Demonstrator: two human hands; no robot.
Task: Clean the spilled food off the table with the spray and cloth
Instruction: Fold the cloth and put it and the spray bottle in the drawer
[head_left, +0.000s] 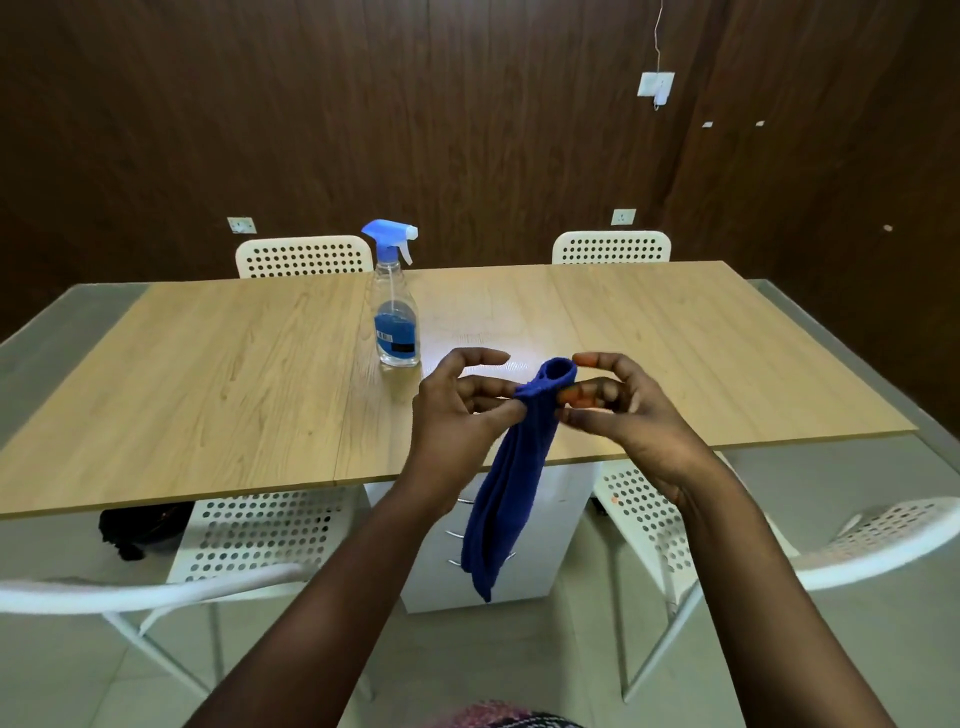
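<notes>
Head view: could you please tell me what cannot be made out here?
- Spilled food: none discernible on the table; glare near the spray bottle washes out the surface.
- Bottle label text: too small.
- Dark object under the table: shadowed, half hidden by the tabletop.
- Cloth top edge: covered by the fingers of the left hand and right hand.

Spray bottle alone stands on the table
</notes>
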